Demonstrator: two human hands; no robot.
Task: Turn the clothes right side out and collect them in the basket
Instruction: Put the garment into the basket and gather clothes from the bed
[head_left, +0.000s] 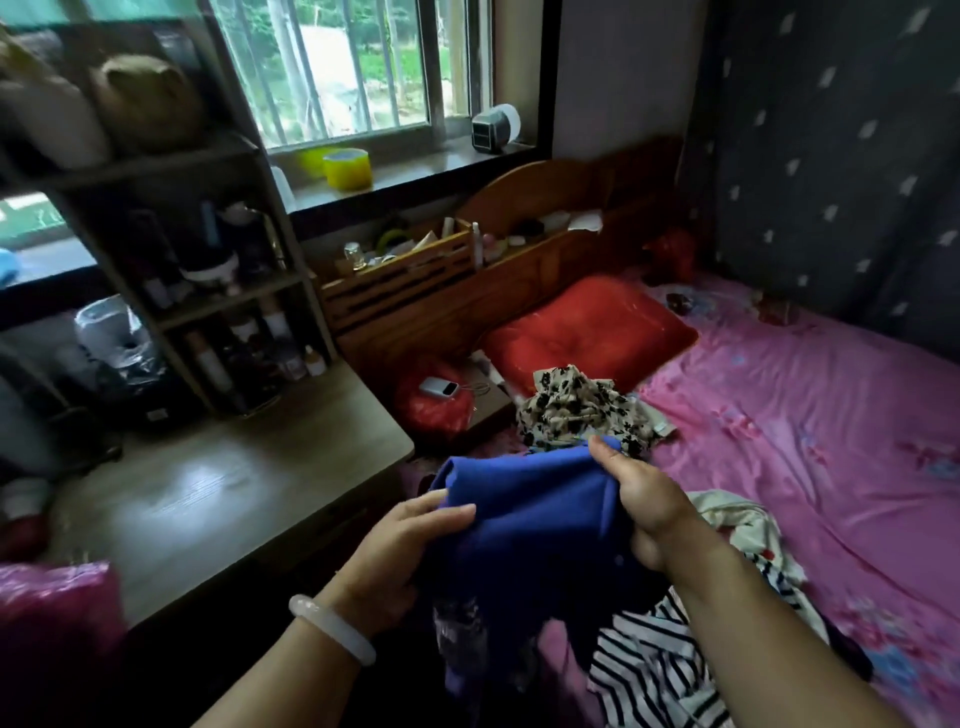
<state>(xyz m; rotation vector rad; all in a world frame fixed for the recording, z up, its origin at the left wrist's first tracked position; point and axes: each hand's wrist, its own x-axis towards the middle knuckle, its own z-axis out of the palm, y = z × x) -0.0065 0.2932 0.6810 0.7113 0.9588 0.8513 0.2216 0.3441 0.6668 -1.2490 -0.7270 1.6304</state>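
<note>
No basket shows anywhere around the pink bed (810, 415). Above its near edge, the left hand (395, 551) and right hand (644, 499) each pinch the top edge of a blue garment (530, 525), which hangs downward, its lower end lost in shadow. A floral garment (576, 405) lies behind it on the bed; a striped garment (649, 670) lies below, cut off.

Barred window (343, 67) above wooden desk (218, 499)
</note>
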